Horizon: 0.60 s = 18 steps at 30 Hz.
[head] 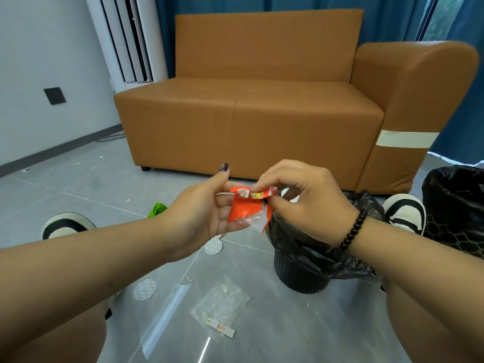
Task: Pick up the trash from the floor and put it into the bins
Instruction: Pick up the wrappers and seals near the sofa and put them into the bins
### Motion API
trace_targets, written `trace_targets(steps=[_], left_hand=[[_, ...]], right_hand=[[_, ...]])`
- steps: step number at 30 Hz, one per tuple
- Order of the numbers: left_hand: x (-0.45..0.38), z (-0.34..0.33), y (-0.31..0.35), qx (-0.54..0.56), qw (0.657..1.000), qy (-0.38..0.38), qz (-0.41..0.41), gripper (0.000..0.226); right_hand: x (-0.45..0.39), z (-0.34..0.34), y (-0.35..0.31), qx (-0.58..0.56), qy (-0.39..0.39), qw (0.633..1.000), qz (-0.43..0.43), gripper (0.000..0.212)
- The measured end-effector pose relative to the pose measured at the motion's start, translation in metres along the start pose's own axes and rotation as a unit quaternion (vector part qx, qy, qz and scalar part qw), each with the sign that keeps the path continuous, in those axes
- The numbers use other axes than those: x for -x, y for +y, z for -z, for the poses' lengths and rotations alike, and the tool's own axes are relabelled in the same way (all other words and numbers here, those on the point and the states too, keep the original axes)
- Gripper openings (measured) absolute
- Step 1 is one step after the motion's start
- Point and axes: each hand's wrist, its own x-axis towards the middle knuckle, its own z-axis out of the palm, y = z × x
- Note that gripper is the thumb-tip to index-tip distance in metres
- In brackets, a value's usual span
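A home living room: tan leather sofa (262,111), blue curtains (387,17), standing air conditioner (125,38), grey tiled floor (65,184).

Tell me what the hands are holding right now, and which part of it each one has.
An orange snack wrapper. The left hand holds its left side; the right hand pinches its top right corner.

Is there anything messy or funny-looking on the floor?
Yes. A clear plastic bag lies on the tiles, with two round white patterned discs and a green scrap. Small white bits are scattered farther off. A pale strip of tape wraps the sofa arm.
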Motion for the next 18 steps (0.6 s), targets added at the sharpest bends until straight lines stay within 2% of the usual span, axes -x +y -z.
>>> trace_targets(steps=[3,6,8,11,14,18], left_hand=[[-0.003,0.001,0.002,-0.031,0.999,0.001,-0.035,0.042],[-0.006,0.002,-0.002,-0.055,0.995,0.040,-0.067,0.033],[-0.008,0.002,-0.004,-0.050,0.993,0.056,-0.086,0.032],[-0.012,0.002,-0.003,-0.054,0.989,0.070,-0.114,0.025],[-0.018,0.004,-0.003,-0.082,0.984,0.079,-0.138,0.017],[-0.030,0.001,-0.012,-0.094,0.982,0.090,-0.137,0.021]], right_hand=[[-0.001,0.001,-0.003,-0.003,-0.005,1.000,0.005,0.029],[-0.001,0.002,-0.005,-0.134,-0.026,0.986,-0.101,0.024],[-0.003,0.004,-0.003,-0.241,-0.026,0.950,-0.199,0.022],[-0.004,0.006,0.003,-0.318,-0.044,0.887,-0.333,0.026],[-0.003,0.009,0.004,-0.373,-0.045,0.852,-0.364,0.029],[-0.002,0.010,0.009,-0.373,-0.011,0.848,-0.377,0.029]])
